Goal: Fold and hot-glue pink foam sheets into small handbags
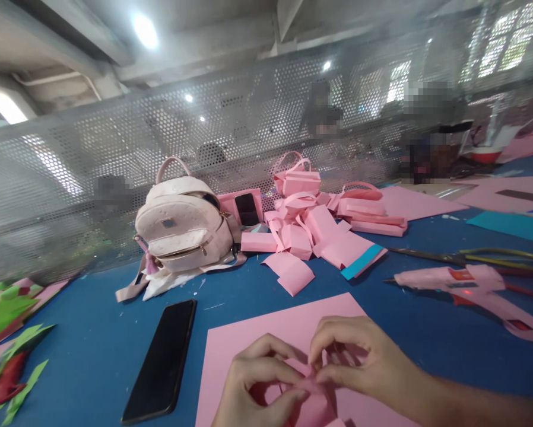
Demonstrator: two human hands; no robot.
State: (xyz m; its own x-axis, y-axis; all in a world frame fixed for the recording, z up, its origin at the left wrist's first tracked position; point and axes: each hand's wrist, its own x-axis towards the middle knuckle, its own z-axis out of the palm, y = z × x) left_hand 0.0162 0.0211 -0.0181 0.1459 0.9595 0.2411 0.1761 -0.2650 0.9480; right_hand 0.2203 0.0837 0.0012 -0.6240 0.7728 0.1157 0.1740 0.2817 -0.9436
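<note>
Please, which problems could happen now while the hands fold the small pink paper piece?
1. Both the left hand and right hand pinch the small pink paper piece tightly; it could perhaps crease crookedly or tear.
2. The glue gun lies close on the right; a forearm could bump it.
3. The black phone lies beside the pink sheet; it might get pushed.

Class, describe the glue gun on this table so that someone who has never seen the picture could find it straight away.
Start at the blue table and go to its right side, past the pile of folded pink paper bags. There the glue gun lies on its side, nozzle pointing left. Unlike the flat pink paper around it, it is a solid pink tool with a red trigger and a handle.
</note>
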